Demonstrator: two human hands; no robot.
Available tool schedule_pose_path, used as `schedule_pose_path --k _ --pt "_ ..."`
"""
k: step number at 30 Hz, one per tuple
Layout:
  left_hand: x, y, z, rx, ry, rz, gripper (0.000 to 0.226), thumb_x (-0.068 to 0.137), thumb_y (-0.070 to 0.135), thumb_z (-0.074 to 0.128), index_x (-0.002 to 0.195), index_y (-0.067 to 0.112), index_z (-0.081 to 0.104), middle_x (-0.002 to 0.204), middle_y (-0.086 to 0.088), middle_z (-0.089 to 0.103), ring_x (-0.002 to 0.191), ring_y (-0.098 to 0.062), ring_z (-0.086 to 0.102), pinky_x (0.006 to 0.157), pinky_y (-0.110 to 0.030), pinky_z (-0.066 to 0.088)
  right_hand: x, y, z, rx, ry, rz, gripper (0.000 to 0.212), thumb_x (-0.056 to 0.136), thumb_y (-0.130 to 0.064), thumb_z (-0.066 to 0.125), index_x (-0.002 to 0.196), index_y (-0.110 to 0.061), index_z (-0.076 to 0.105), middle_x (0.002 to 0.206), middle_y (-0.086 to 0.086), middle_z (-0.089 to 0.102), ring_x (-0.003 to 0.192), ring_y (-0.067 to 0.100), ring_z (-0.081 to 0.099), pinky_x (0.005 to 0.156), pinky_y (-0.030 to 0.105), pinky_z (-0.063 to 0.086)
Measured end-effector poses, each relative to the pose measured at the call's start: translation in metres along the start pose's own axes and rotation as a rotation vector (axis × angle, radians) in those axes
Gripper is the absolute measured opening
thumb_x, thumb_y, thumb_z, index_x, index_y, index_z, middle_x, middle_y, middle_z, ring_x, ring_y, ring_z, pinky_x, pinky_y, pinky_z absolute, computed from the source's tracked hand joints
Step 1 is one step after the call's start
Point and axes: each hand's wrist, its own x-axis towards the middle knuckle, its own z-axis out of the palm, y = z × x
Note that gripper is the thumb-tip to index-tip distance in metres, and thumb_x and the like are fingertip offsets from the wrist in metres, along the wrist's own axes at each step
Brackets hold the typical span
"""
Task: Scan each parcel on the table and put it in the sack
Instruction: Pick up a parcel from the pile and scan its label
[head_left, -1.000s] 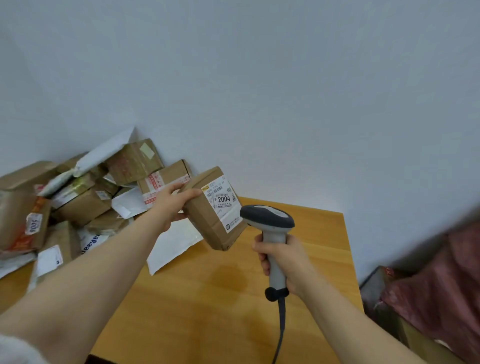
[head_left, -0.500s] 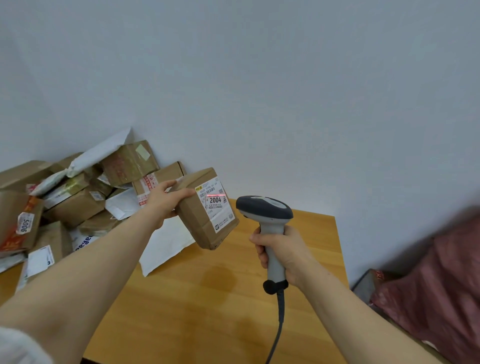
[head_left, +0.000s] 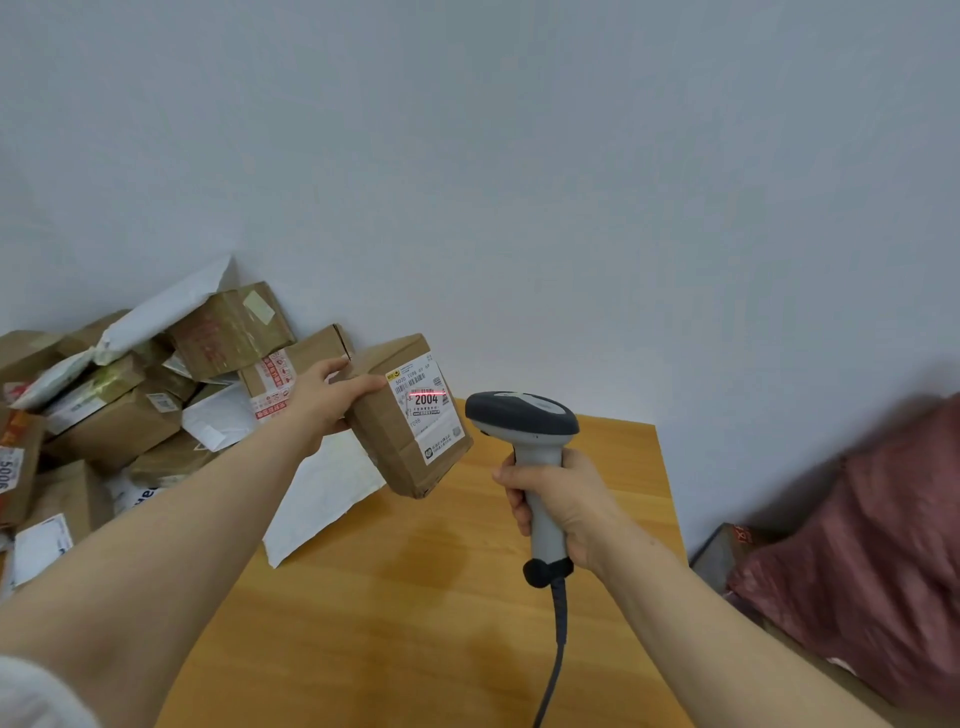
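My left hand (head_left: 327, 402) grips a small brown cardboard parcel (head_left: 395, 447) by its upper left edge and holds it above the wooden table (head_left: 415, 597). Its white label reads 2004 and faces the scanner. A red scan line lies across the label just above the number. My right hand (head_left: 558, 506) is closed around the handle of a grey barcode scanner (head_left: 522, 415), whose dark head points at the label from the right, a short gap away. The dark red sack (head_left: 872, 561) hangs off the table's right edge, blurred.
A pile of brown boxes (head_left: 119, 431) and white mailer bags (head_left: 322, 499) fills the table's back left corner against the wall. The scanner's cable (head_left: 558, 649) runs down toward me. A box (head_left: 727, 551) sits low beside the sack.
The parcel and scanner stayed close together while the view shifted slightly. A red scan line, absent one second ago, now lies on the label.
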Motion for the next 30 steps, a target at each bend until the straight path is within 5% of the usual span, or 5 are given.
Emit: schedule_pose_path --k 7,12,21,30 --pt "0.013 0.001 0.012 0.027 -0.067 -0.036 0.067 0.077 0.027 0.077 0.137 0.019 0.047 0.128 -0.005 0.047 0.109 -0.027 0.05 0.081 -0.04 0.052 0.004 0.004 -0.005 0.134 0.068 0.013 0.01 0.084 -0.002 0.07 0.09 0.0 0.062 0.056 0.009 0.058 0.04 0.017 0.046 0.042 0.025 0.04" --pt "0.023 0.007 0.058 -0.061 -0.227 -0.115 0.049 0.082 0.029 0.072 0.122 0.009 0.051 0.106 -0.011 0.056 0.091 -0.025 0.057 0.065 -0.035 0.053 -0.002 0.015 -0.047 0.323 0.294 0.02 0.012 0.084 -0.003 0.07 0.093 -0.003 0.061 0.061 0.012 0.061 0.042 0.017 0.048 0.042 0.025 0.042" --pt "-0.064 0.038 0.213 -0.238 -0.619 -0.194 0.038 0.087 0.023 0.061 0.121 0.009 0.054 0.11 -0.009 0.06 0.092 -0.02 0.062 0.076 -0.038 0.055 -0.067 0.031 -0.187 0.509 0.636 -0.108 0.007 0.084 0.0 0.066 0.081 -0.003 0.06 0.054 0.01 0.059 0.039 0.017 0.046 0.043 0.025 0.042" --pt "-0.235 0.082 0.432 -0.239 -0.68 -0.029 0.043 0.082 0.03 0.072 0.112 0.004 0.054 0.098 -0.008 0.061 0.094 -0.02 0.063 0.086 -0.037 0.054 -0.207 0.068 -0.397 0.581 0.861 -0.143 0.007 0.085 0.003 0.065 0.089 -0.001 0.062 0.054 0.008 0.061 0.039 0.013 0.051 0.039 0.024 0.045"
